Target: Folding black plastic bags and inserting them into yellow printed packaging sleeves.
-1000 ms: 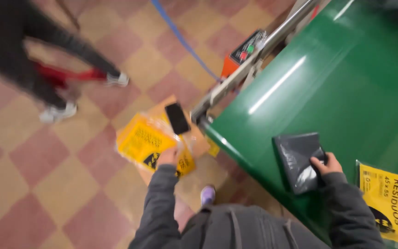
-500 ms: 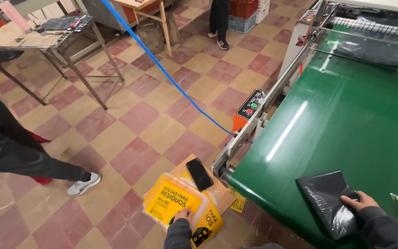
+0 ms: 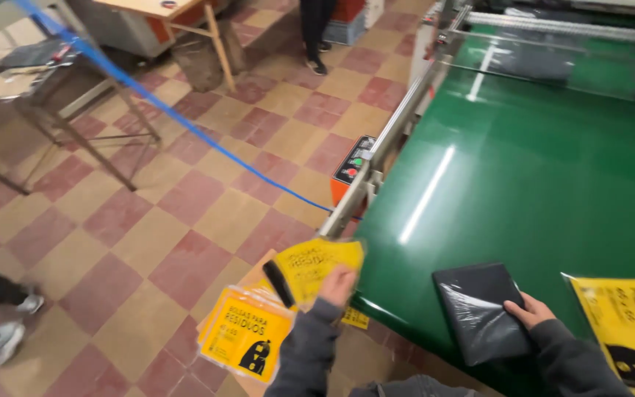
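Checkered floor of tan and reddish-brown square tiles (image 3: 185, 220) is filling the left half of the view. A long blue cord (image 3: 185, 129) is running across it from 10 o'clock toward the centre. At 10 o'clock, a grey metal-legged folding table (image 3: 53, 103) is standing; at 11 o'clock, a wooden-legged table with a pale top (image 3: 185, 18) is standing beside it. A wide glossy green conveyor belt (image 3: 523, 184) is occupying the right half, catching a bright streak of overhead light. A silver metal side rail (image 3: 398, 125) is edging the belt, carrying an orange control box with red and green buttons (image 3: 352, 173) near the centre.
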